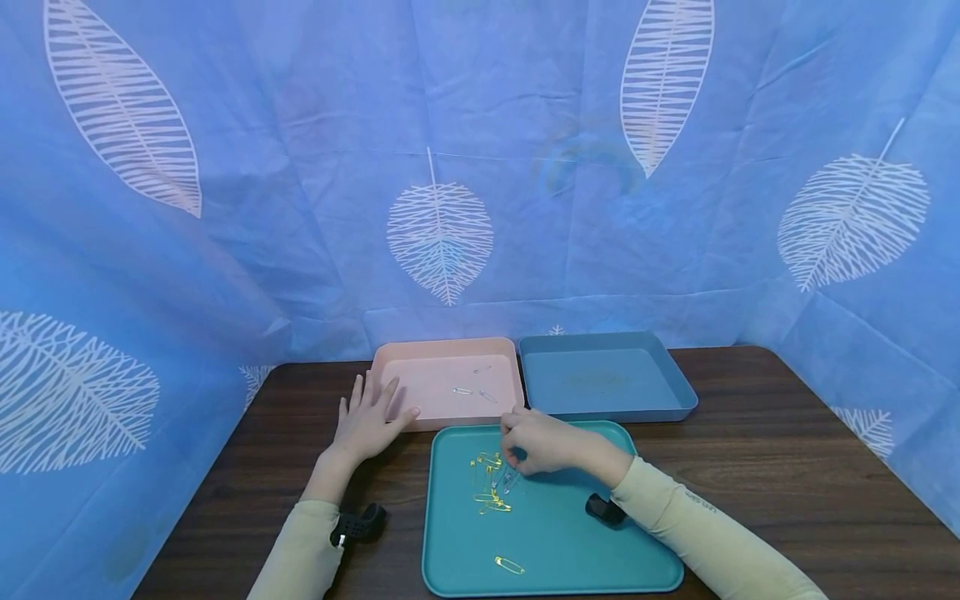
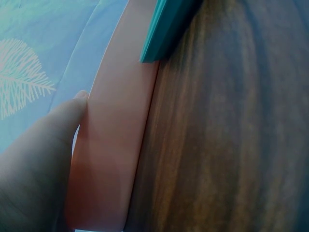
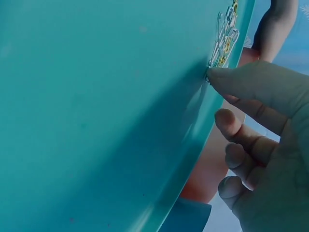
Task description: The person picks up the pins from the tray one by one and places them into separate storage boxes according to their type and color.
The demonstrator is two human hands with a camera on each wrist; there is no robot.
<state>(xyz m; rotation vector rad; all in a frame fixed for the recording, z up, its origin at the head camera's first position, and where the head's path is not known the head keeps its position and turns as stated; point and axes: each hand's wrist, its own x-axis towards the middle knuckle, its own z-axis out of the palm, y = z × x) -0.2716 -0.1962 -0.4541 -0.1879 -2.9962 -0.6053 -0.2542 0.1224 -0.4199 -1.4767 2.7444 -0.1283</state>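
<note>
My right hand [image 1: 543, 442] reaches over the far part of the teal tray [image 1: 577, 542]. Its thumb and index finger pinch the end of a silver safety pin [image 3: 208, 76] at the edge of a small pile; the other fingers are curled loosely. Several gold safety pins [image 1: 492, 502] lie beside silver ones [image 1: 510, 481] in that pile. A lone gold safety pin [image 1: 510, 566] is near the tray's front. My left hand [image 1: 367, 429] rests with spread fingers on the left front corner of the pink tray [image 1: 431, 367], thumb along its rim. Silver safety pins [image 1: 462, 391] lie inside.
A blue tray [image 1: 600, 375] stands right of the pink one, behind the teal tray. All three are on a dark wooden table [image 1: 757, 433]. A blue leaf-patterned cloth [image 1: 525, 233] hangs behind and at both sides. Each wrist wears a black band device [image 1: 360, 523].
</note>
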